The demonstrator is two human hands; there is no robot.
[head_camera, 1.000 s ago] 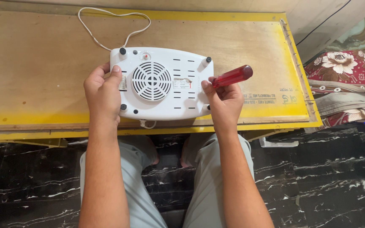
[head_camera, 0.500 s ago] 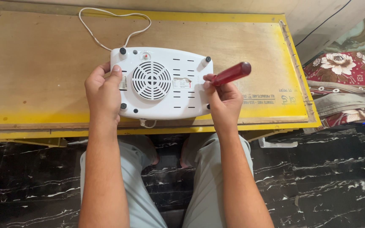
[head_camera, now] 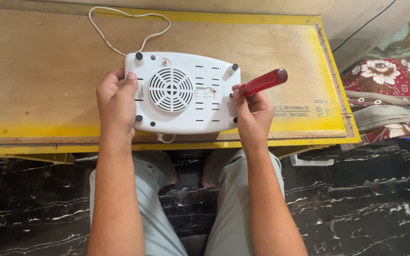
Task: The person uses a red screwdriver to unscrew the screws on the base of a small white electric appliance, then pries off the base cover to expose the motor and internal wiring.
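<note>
Near the tabletop's (head_camera: pixel 48 71) front edge, the upturned white appliance (head_camera: pixel 186 102) is steadied by the left hand (head_camera: pixel 116 102), fingers wrapped over its side, while a red-handled screwdriver (head_camera: pixel 262 83) is gripped in the right hand (head_camera: pixel 252 114), tip at its right rim.

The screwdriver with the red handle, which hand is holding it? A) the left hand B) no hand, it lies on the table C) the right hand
C: the right hand grips the red-handled screwdriver at the white appliance, while the left hand steadies its other side.
</note>
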